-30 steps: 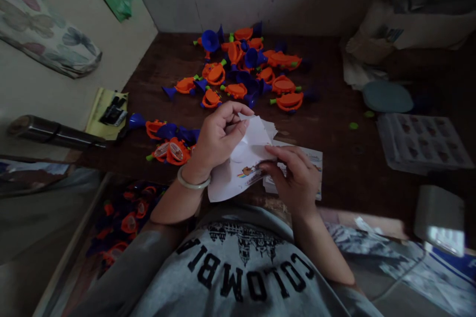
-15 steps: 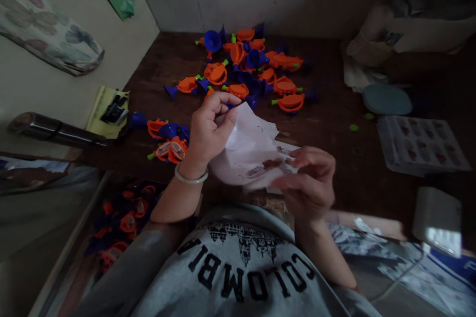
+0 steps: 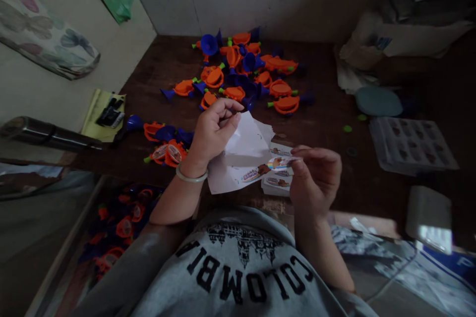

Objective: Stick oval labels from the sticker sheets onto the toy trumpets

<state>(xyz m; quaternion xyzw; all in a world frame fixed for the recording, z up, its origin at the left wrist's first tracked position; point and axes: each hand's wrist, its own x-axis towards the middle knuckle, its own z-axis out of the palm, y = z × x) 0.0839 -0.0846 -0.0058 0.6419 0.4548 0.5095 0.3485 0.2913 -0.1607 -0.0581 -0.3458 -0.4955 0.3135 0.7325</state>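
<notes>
My left hand (image 3: 217, 129), closed, pinches a white sticker sheet (image 3: 243, 141) that curls and hangs over the table. Between the thumb and fingers of my right hand (image 3: 316, 178) is the end of a small printed sticker (image 3: 279, 162); its left end meets the sheet's lower right part, and I cannot tell whether it still adheres there. Below it lies a stack of printed sticker sheets (image 3: 275, 184). Left of my left hand, two orange toy trumpets (image 3: 175, 151) carry oval stickers. Farther back are several orange and blue toy trumpets (image 3: 286, 104) whose visible oval faces look plain.
At the left are a dark metal flask (image 3: 48, 133) and a yellow pad (image 3: 97, 109). To the right lie a clear plastic case (image 3: 414, 143), a pale blue lid (image 3: 379, 101) and a white device (image 3: 427, 218). More trumpets (image 3: 124, 228) are below the table edge.
My right hand was blurred over the sheet's lower edge; now it holds the sticker's end at the sheet's right. The sheet's lower part has flattened out. The view has shifted slightly.
</notes>
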